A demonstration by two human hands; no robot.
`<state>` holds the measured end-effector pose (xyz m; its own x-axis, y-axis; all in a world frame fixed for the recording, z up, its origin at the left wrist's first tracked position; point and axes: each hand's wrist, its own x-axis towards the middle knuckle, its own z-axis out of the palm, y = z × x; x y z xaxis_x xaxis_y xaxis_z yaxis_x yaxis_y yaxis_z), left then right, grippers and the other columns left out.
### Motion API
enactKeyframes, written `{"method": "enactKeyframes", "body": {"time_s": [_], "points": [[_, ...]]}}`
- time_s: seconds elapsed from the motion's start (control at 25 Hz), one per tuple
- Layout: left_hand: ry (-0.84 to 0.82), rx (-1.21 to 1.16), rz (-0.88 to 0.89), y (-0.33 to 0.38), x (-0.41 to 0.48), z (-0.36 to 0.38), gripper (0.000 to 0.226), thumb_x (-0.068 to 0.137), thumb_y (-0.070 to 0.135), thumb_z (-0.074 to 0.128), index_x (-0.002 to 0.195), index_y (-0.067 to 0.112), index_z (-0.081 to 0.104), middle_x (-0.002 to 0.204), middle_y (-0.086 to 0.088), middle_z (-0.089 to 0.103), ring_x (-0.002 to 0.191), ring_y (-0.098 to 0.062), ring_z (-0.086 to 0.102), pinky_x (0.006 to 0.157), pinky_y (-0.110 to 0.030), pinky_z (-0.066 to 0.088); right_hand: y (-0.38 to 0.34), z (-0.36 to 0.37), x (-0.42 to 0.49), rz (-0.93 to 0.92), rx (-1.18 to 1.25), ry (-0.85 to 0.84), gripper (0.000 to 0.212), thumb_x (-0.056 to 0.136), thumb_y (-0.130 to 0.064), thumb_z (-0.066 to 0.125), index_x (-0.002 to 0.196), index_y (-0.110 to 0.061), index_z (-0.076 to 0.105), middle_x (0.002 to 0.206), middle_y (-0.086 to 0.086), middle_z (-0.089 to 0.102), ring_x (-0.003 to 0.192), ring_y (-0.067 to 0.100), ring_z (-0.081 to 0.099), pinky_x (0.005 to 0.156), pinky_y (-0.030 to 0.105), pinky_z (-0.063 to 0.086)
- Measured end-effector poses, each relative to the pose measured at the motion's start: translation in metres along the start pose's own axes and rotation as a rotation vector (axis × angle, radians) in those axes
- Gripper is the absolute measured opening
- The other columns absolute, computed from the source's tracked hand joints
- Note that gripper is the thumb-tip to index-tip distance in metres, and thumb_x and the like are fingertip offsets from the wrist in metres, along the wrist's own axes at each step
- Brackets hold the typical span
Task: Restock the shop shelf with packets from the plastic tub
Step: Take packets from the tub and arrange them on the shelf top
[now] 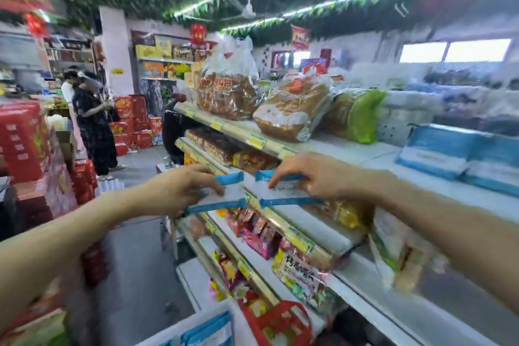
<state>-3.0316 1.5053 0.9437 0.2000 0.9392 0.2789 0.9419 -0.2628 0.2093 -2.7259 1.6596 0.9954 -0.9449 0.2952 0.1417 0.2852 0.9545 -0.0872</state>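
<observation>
**Two packets held up at the shelf front**

We see both hands raised in front of the shelf [351,149], each gripping one blue-and-white packet. The left hand [179,191] has its fingers curled over the left packet [229,195], clamped on its left end. The right hand [306,177] pinches the right packet [283,195] from above, fingertips bent down onto its upper edge.

Both packets lie with their long axis running left to right across the view, with blue bands along the top and bottom edges and a white middle facing us. The left one tilts up slightly toward the right. Their inner ends point at each other and sit just beside each other; we cannot tell if they touch. Both hang in the air by the edge of the second shelf level, resting on nothing.

The tub [179,324] is at the bottom edge with more blue packets [210,331] standing in it. A stack of blue packets [438,152] lies on the top level at right, near the bagged bread [292,109]. The frame is motion-blurred.
</observation>
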Motion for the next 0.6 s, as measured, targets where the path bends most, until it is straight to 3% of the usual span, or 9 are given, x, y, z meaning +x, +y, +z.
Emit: {"method": "enactKeyframes", "body": {"time_s": [0.16,0.28,0.4,0.6], "points": [[0.045,-0.190,0.178,0.086,0.105,-0.048,0.052,0.088,-0.008,0.066,0.111,0.039,0.074,0.118,0.019,0.063,0.114,-0.003,0.061,0.095,-0.021,0.046,0.035,-0.095,-0.089,0.216,-0.050,0.150,0.068,0.079,0.011,0.055,0.120,-0.042,0.070,0.124,-0.019,0.063,0.114,0.004,0.057,0.105,0.035,0.045],[0.023,-0.196,0.332,0.155,0.169,-0.059,0.046,0.092,0.001,0.067,0.109,0.043,0.074,0.115,0.023,0.064,0.106,-0.003,0.063,0.092,-0.028,0.051,0.049,-0.139,-0.168,0.346,-0.075,0.205,0.065,0.083,0.013,0.054,0.122,-0.036,0.072,0.126,-0.021,0.063,0.112,-0.007,0.055,0.105,0.027,0.041],[-0.034,-0.192,0.456,0.234,0.227,-0.049,0.043,0.097,0.011,0.063,0.109,0.052,0.070,0.117,0.027,0.061,0.102,0.001,0.062,0.089,-0.032,0.055,0.064,-0.167,-0.259,0.498,-0.111,0.236,0.060,0.088,0.007,0.058,0.122,-0.041,0.071,0.133,-0.021,0.063,0.123,0.004,0.056,0.111,0.032,0.041],[-0.092,-0.194,0.660,0.351,0.294,-0.016,0.048,0.091,0.003,0.065,0.109,0.047,0.072,0.122,0.022,0.060,0.111,-0.001,0.059,0.100,-0.034,0.052,0.078,-0.190,-0.406,0.758,-0.130,0.245,0.067,0.086,0.007,0.056,0.118,-0.051,0.069,0.134,-0.020,0.060,0.122,0.011,0.056,0.110,0.040,0.044]]}}
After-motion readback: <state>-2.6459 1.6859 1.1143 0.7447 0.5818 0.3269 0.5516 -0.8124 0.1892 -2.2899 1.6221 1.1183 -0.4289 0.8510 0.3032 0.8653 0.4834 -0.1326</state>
